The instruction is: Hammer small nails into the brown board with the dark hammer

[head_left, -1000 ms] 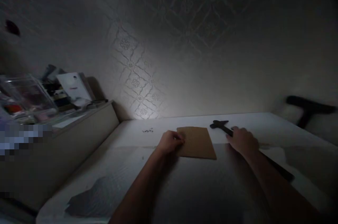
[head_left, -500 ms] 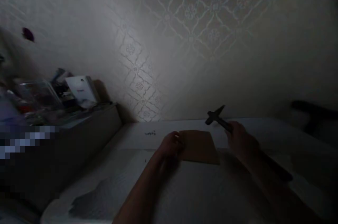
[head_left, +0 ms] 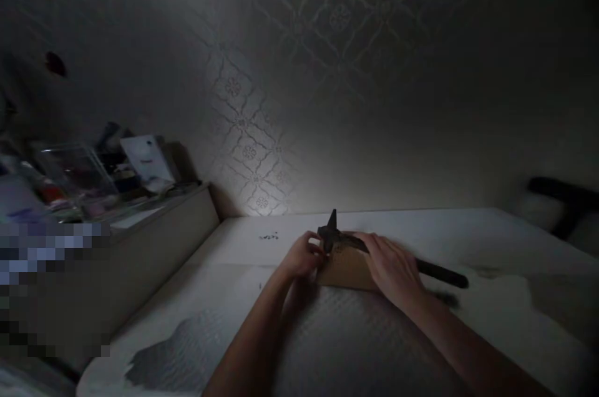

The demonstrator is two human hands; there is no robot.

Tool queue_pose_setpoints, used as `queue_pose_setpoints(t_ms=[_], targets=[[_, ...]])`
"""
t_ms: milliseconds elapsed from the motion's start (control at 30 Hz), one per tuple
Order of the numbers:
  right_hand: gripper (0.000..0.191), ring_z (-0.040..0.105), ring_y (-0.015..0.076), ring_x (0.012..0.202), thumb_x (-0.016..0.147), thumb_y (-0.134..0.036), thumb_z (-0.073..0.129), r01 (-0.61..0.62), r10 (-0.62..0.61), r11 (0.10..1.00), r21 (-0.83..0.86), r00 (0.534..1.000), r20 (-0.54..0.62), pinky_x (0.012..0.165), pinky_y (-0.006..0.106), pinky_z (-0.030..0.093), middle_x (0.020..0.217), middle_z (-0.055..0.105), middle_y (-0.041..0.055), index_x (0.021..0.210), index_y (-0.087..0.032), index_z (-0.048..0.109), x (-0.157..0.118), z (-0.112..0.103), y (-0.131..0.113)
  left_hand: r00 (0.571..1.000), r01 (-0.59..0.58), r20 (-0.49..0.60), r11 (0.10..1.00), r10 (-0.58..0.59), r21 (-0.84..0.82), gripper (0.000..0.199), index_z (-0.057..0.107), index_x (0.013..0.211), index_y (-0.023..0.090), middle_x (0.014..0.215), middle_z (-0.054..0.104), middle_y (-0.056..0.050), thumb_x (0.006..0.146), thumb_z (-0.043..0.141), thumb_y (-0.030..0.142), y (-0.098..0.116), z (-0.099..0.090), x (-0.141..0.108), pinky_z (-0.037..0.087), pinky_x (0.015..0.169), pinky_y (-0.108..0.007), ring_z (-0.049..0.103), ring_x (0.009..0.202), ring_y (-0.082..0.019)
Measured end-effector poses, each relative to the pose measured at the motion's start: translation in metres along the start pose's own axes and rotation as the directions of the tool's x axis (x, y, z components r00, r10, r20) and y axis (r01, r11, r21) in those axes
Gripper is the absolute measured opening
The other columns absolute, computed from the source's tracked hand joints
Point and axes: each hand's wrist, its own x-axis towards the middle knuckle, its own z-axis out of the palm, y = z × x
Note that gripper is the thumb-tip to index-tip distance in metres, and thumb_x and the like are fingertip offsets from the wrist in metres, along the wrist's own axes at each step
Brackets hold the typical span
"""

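Note:
My right hand is wrapped round the handle of a hammer, whose dark head is down over the left part of a brown board. The hammer's head is beside the fingers of my left hand. Those fingers are bent in a pinch at the board's left edge; what they hold, if anything, is too small and dark to tell. The board lies flat on a white table, its right part covered by my right hand.
The white table has a worn grey patch at front left. On the left, a raised shelf bears a clear plastic box and a white box. A patterned wall stands behind. A dark armrest-like shape is at right.
The hammer has come down and to the left, from above the board's right side to its left part. My left hand has stayed at the board's left edge.

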Motion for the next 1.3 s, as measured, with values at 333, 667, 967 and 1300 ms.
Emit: queue_pose_setpoints(t_ms=[333,667,967,1300], targets=[[0.032,0.06,0.0202,0.091,0.085,-0.012,0.04,-0.006,0.006,1.0,-0.008,0.999,0.038,0.077,0.033,0.045,0.104,0.064,0.0064,0.113,-0.022,0.051,0.0,0.0,0.004,1.0,-0.001,0.004,0.999,0.001,-0.051,0.049,0.047,0.097,0.015,0.07,0.065,-0.001,0.054,0.067,-0.001,-0.008,-0.004,0.006,0.045,0.058,-0.023,0.062,0.062,-0.013],[0.033,0.059,0.0202,0.094,0.086,-0.012,0.04,0.001,-0.001,1.0,-0.008,0.999,0.042,0.078,0.033,0.045,0.107,0.063,0.0061,0.115,-0.022,0.05,-0.001,0.001,0.004,1.0,0.005,0.027,0.998,-0.003,-0.055,0.049,0.047,0.099,0.015,0.067,0.065,0.0,0.057,0.065,-0.002,-0.007,-0.005,0.004,0.044,0.055,-0.02,0.061,0.058,-0.011],[0.033,0.059,0.0198,0.092,0.086,-0.013,0.039,0.0,0.0,1.0,-0.001,0.999,0.039,0.079,0.033,0.044,0.107,0.063,0.0052,0.115,-0.023,0.05,-0.001,0.001,0.005,1.0,0.004,0.021,0.998,-0.003,-0.064,0.048,0.047,0.096,0.014,0.068,0.065,0.0,0.056,0.067,-0.002,-0.006,-0.004,0.005,0.043,0.055,-0.02,0.059,0.057,-0.01],[0.03,0.06,0.0195,0.091,0.086,-0.013,0.041,0.031,-0.033,0.998,-0.05,0.999,-0.03,0.077,0.032,0.044,0.103,0.065,0.0063,0.113,-0.02,0.052,-0.001,-0.001,0.003,0.998,-0.022,-0.058,1.0,0.022,0.003,0.05,0.049,0.098,0.015,0.066,0.063,0.002,0.055,0.063,-0.007,-0.003,0.005,0.004,0.045,0.055,-0.019,0.06,0.057,-0.011]])
